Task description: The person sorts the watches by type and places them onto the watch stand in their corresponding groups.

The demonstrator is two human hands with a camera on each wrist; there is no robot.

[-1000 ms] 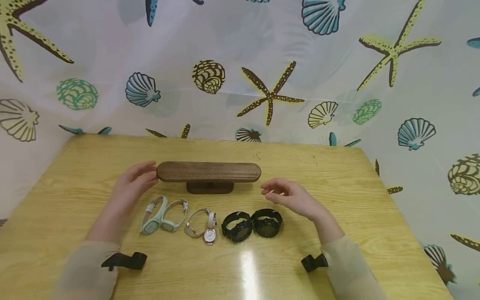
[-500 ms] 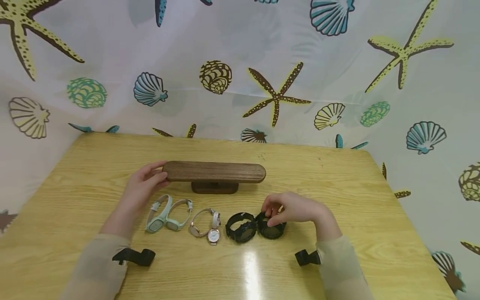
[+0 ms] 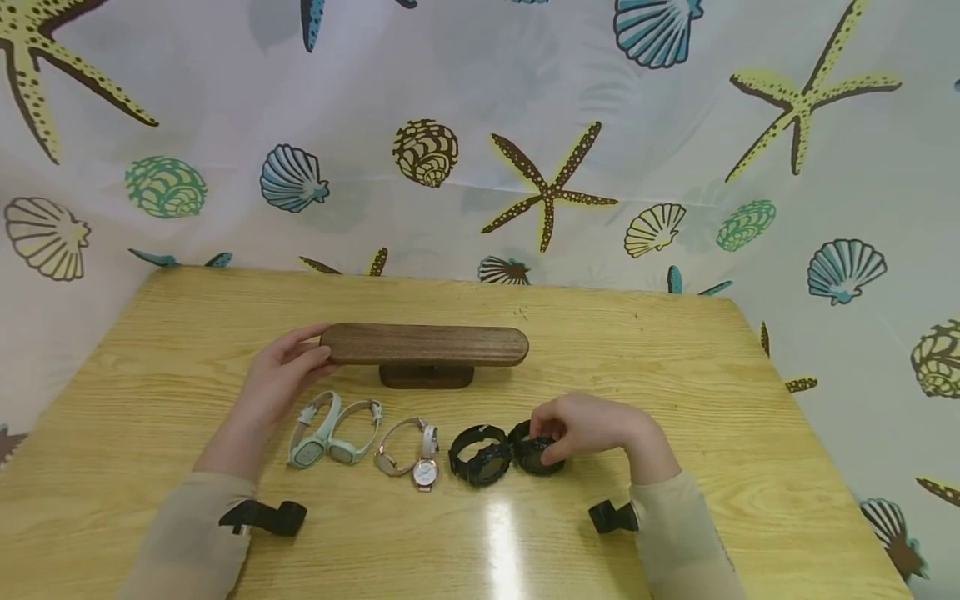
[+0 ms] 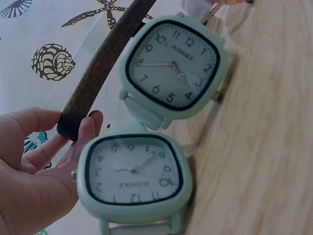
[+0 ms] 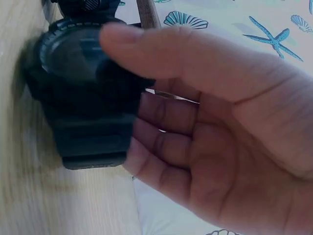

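In the head view my left hand (image 3: 283,367) grips the left end of a dark wooden display stand (image 3: 427,345), a rounded bar on a short base. The left wrist view shows thumb and fingers on either side of the bar's end (image 4: 95,81). My right hand (image 3: 588,427) pinches the right-hand black watch (image 3: 536,460), its thumb on the edge of the dial in the right wrist view; the thick strap (image 5: 93,142) hangs beside the curled fingers. A second black watch (image 3: 486,465) sits just left of it, its strap looped.
Two mint-green watches (image 3: 308,452) stand in front of the left forearm. Between them and the black watches lie two slim watches, one with a round white dial (image 3: 425,473). A shell-and-starfish curtain (image 3: 360,217) hangs behind the wooden table (image 3: 660,350).
My right hand has come down and left from beside the stand onto the right black watch and taken hold of it. My left hand has closed round the stand's left end.
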